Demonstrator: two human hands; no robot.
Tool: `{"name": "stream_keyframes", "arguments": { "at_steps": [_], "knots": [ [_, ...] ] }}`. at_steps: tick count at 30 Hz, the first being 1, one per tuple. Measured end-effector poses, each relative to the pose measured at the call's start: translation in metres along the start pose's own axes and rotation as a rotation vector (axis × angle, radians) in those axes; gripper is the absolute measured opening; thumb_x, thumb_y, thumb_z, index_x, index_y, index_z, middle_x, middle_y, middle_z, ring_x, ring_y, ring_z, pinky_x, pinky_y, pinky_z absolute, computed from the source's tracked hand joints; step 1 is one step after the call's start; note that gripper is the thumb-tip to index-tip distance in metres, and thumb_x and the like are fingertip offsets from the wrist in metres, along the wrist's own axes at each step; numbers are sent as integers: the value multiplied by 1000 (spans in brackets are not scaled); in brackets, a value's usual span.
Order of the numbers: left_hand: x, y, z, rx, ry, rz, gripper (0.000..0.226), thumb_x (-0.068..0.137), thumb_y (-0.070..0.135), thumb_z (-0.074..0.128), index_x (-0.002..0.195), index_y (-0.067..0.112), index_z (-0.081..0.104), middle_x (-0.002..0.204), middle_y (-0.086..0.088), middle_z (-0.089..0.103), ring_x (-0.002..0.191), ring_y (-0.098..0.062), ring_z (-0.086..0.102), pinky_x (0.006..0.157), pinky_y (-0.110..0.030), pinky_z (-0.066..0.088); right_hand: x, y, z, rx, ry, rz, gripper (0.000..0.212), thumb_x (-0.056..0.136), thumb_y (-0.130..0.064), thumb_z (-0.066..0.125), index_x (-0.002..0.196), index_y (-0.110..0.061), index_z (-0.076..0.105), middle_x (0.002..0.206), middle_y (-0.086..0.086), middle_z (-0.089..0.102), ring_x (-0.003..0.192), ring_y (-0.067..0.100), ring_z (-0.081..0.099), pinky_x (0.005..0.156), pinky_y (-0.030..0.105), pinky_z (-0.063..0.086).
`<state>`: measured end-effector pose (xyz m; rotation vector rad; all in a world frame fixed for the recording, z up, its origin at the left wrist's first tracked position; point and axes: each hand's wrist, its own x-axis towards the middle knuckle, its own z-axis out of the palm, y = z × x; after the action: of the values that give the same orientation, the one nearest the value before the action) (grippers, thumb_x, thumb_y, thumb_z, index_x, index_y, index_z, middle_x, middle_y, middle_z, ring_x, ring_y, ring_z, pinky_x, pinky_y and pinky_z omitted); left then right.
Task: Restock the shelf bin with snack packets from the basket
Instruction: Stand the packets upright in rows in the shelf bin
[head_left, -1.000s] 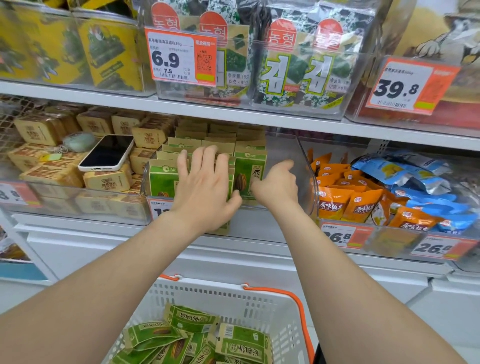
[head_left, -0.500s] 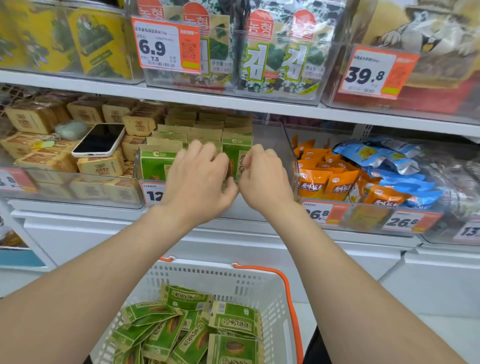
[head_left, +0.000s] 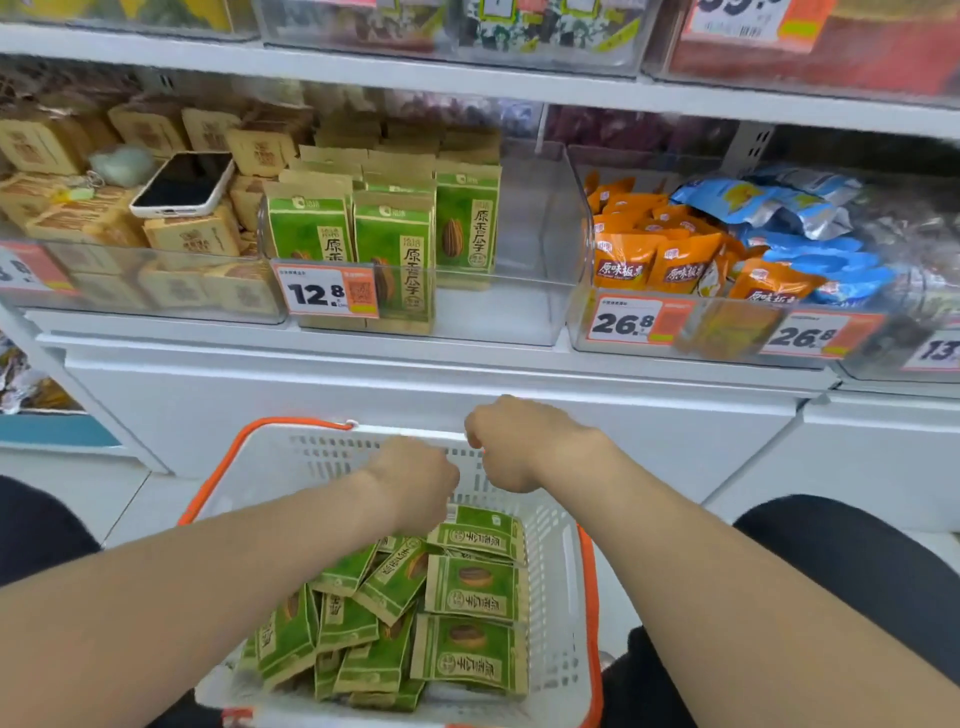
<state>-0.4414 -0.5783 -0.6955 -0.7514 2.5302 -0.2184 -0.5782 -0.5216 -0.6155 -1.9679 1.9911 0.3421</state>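
Observation:
A white basket (head_left: 563, 613) with orange handles sits low in front of me, holding several green snack packets (head_left: 470, 590) in a loose pile. On the shelf above, the clear bin (head_left: 535, 228) with a 12.8 price tag holds upright green packets (head_left: 395, 244) on its left side; its right side is bare. My left hand (head_left: 415, 486) points down into the far end of the basket, just over the packets, with its fingers hidden. My right hand (head_left: 514, 447) hovers curled above the basket's far rim with nothing visible in it.
A phone (head_left: 182, 184) lies on tan boxes (head_left: 192, 234) in the bin to the left. Orange packets (head_left: 649, 265) and blue packets (head_left: 779, 208) fill the bin to the right. A white cabinet front (head_left: 363, 395) stands below the shelf. Dark-clothed knees flank the basket.
Both hands have left the shelf bin and dropped down to the basket. The view has tilted downward, showing more of the basket.

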Motion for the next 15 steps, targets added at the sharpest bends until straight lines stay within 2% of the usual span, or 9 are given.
{"name": "stream_keyframes", "arguments": {
  "at_steps": [2,4,5,7,9,12,15],
  "knots": [
    [3,19,29,59,-115,80,22,104,23,48,111,16,67,106,-5,70,84,-27,66,67,-38,53,-1,-3,18,-51,-68,-34,38,96,-4,54,132,-15,59,142,10,54,109,34,63,76,40,51],
    [4,33,50,67,-186,142,23,105,20,47,117,14,65,115,-8,68,89,-28,65,66,-39,49,-2,-7,32,-111,-108,-65,34,96,-4,54,127,-14,60,148,11,52,110,32,64,74,38,48],
    [4,38,59,67,-212,171,25,106,19,46,123,14,63,119,-9,66,95,-30,66,66,-40,46,-3,-9,37,-123,-129,-76,32,96,-4,54,125,-13,61,143,10,56,107,31,65,75,37,50],
    [4,44,77,70,-261,224,29,106,16,45,131,12,60,121,-11,65,101,-32,67,69,-41,48,-3,-11,44,-112,-178,-86,24,95,-1,53,115,-13,59,118,6,62,92,28,62,76,39,53],
    [6,48,94,57,-281,249,31,104,15,48,133,12,57,120,-12,65,101,-32,66,78,-43,56,-2,-11,50,-90,-209,-88,19,94,2,52,104,-14,51,96,4,55,80,23,56,74,39,52],
    [14,55,112,-56,-354,209,47,101,10,51,148,14,45,139,-17,53,117,-36,60,96,-48,56,2,-11,53,-77,-213,-86,19,95,2,52,101,-15,46,86,2,47,69,18,50,69,37,48],
    [25,65,119,-272,-442,105,73,99,1,50,163,22,22,164,-23,23,130,-44,55,100,-47,54,7,-8,52,-50,-211,-86,19,95,3,51,101,-14,47,84,2,46,67,17,48,69,36,47]
  ]
}}
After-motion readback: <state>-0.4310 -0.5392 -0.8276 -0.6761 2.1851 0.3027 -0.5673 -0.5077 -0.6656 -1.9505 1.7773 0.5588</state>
